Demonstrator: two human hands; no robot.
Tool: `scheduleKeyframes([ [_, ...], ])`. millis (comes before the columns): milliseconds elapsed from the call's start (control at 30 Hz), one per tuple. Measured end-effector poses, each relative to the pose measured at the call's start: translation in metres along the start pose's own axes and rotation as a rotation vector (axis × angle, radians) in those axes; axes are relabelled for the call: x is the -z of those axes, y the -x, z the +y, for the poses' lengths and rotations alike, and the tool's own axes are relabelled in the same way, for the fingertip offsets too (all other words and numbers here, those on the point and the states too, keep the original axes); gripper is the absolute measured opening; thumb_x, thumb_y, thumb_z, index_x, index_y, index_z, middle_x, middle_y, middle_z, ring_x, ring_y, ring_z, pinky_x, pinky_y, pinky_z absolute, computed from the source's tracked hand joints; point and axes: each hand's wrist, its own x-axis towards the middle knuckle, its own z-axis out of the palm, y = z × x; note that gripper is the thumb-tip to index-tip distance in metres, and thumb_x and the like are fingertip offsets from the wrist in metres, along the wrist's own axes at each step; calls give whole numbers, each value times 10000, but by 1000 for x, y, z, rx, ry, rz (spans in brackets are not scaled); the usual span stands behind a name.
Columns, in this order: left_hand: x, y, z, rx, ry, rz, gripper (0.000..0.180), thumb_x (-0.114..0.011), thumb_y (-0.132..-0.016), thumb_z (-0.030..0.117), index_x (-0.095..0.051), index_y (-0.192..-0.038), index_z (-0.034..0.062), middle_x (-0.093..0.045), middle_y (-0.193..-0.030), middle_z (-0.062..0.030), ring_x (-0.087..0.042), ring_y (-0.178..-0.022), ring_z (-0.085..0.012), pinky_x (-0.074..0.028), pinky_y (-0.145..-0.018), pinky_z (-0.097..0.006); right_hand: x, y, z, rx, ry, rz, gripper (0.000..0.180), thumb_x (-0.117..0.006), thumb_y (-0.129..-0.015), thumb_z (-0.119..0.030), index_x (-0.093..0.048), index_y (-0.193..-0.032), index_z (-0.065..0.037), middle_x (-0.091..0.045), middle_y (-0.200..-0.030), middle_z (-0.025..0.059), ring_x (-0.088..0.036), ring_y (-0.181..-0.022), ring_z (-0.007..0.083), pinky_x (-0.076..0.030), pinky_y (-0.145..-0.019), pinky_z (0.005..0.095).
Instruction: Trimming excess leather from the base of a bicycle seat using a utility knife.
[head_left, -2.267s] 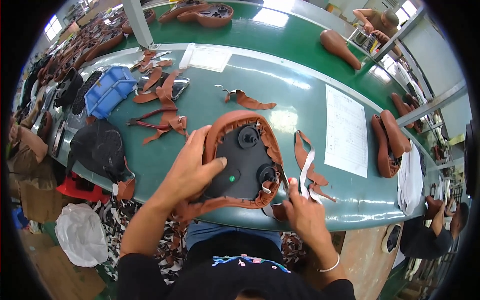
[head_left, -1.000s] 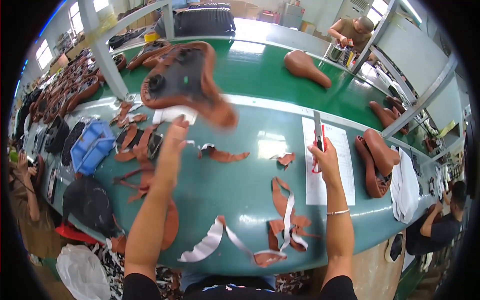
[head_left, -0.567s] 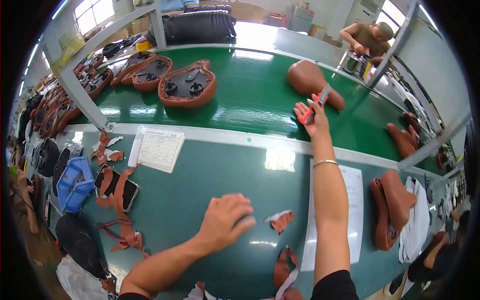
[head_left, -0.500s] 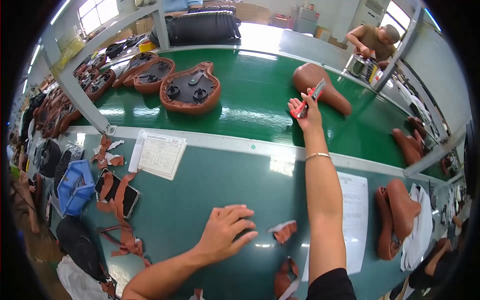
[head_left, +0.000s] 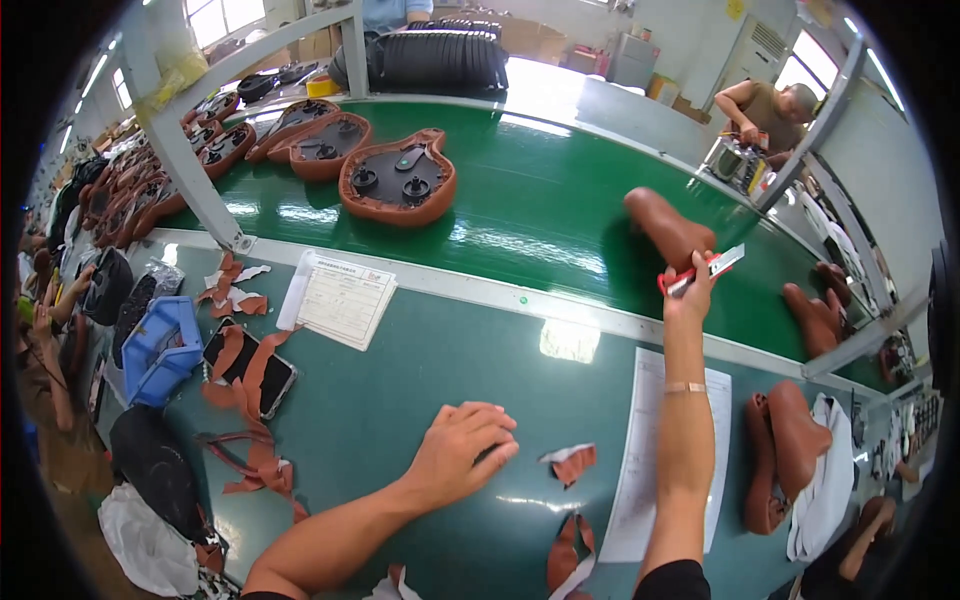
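Observation:
My right hand (head_left: 692,290) reaches over the green conveyor belt, closed around a red utility knife (head_left: 722,262) whose metal blade points up and right. Right behind those fingers lies a brown bicycle saddle (head_left: 665,222), its narrow nose toward the far left; the hand covers part of its wide end, and I cannot tell whether they touch. My left hand (head_left: 465,440) rests on the dark green table with its fingers loosely extended and nothing visible in it. Near it lies a brown leather scrap (head_left: 573,464).
Several upturned saddles (head_left: 400,185) sit on the belt's left. Papers (head_left: 628,460) lie under my right forearm; brown saddles (head_left: 795,435) stand beside them. A blue tray (head_left: 160,350), phone (head_left: 275,385) and leather strips (head_left: 262,465) crowd the left. Metal posts (head_left: 185,150) frame the belt.
The saddle on the belt has turned, its nose now toward the far left. My right hand has moved right and nearer with the knife. The left-hand fingers have drawn together on the table.

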Motion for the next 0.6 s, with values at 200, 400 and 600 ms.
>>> scheduleKeyframes([
  [200,11,10,-1,308,411,393,395,-632,-871,278,-519,-1165,40,-570,-1119,-124,-543,-1042,-227,-459,-859,-344,-42,192,-107,-242,473,-420,430,-664,-809,-181,-521,-1203,-88,-573,-975,42,-564,-599,137,-459,-451,241],
  [400,28,66,33,299,1145,516,532,-629,-877,350,-407,-1248,40,-533,-1097,-90,-527,-1007,-186,-461,-821,-299,-67,387,-161,643,1405,-1331,385,-741,-677,-197,-650,-1051,-208,-494,-904,124,-595,-776,269,-495,-580,335],
  [600,80,135,41,867,1048,292,492,-651,-847,392,-471,-1139,39,-502,-952,-19,-511,-852,-105,-446,-756,-261,-17,468,-142,242,1238,-1634,404,-733,-683,-100,-633,-1070,-157,-556,-986,90,-610,-865,236,-518,-656,322],
])
